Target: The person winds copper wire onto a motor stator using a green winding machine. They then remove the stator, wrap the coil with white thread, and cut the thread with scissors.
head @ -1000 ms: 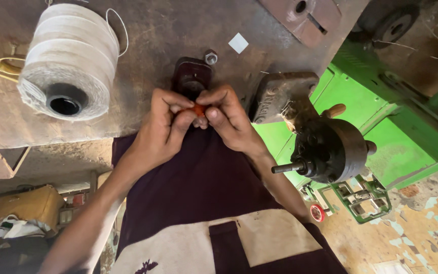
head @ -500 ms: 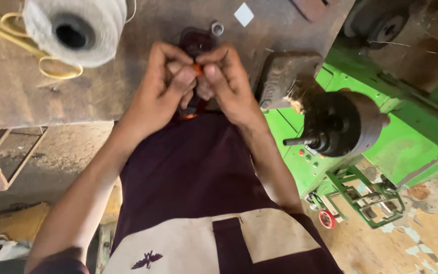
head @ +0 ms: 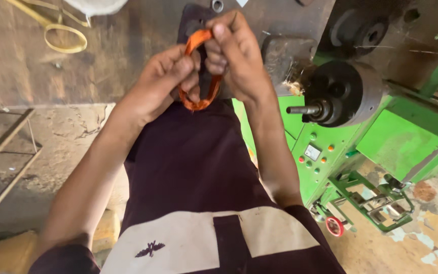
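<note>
Both hands meet over the edge of the worn metal workbench [head: 128,56], and between them hangs an orange copper-wire coil [head: 197,76], a narrow oval loop. The left hand [head: 166,81] is curled around the coil's lower left side, its fingers closed on the wire. The right hand [head: 236,56] pinches the upper right part of the loop, thumb and forefinger pressed together on it. The coil sits just above the person's dark maroon shirt [head: 193,167] and in front of a dark block [head: 191,23] on the bench.

Right of the coil stands a green winding machine [head: 396,137], its black round head [head: 345,94] carrying a short steel spindle [head: 302,109] that points toward the right forearm. Small coloured buttons [head: 314,155] dot the machine's sloping face below the spindle. Well left of the coil, yellow-handled scissors [head: 59,30] lie on the bench. A small metal washer [head: 217,5] rests just above the coil, near the frame's top edge.
</note>
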